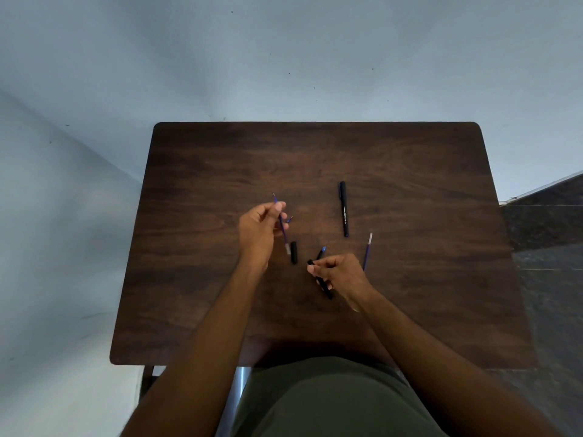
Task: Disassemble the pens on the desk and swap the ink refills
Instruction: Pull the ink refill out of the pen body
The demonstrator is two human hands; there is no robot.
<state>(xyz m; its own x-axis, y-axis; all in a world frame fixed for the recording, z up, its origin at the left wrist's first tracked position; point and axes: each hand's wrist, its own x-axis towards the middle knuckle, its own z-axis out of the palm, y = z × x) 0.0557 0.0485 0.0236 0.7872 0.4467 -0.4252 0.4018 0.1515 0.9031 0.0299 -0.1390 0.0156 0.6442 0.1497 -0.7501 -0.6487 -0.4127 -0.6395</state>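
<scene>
My left hand (pixel 260 230) pinches a thin blue ink refill (pixel 281 223), its tip pointing away from me. A small pen tip piece (pixel 289 219) shows just right of those fingers. A black cap (pixel 294 252) lies on the dark wooden desk (pixel 220 171) beside the refill's lower end. My right hand (pixel 339 272) grips a black pen barrel (pixel 325 285), slanted toward me. A blue-ended black piece (pixel 321 253) lies just beyond that hand. A second blue refill (pixel 367 251) lies on the desk to the right. An assembled black pen (pixel 344 209) lies farther back.
The desk stands against a pale wall, with pale floor to its left and dark tiled floor (pixel 549 247) to its right. My lap in green cloth (pixel 331 402) is at the desk's near edge.
</scene>
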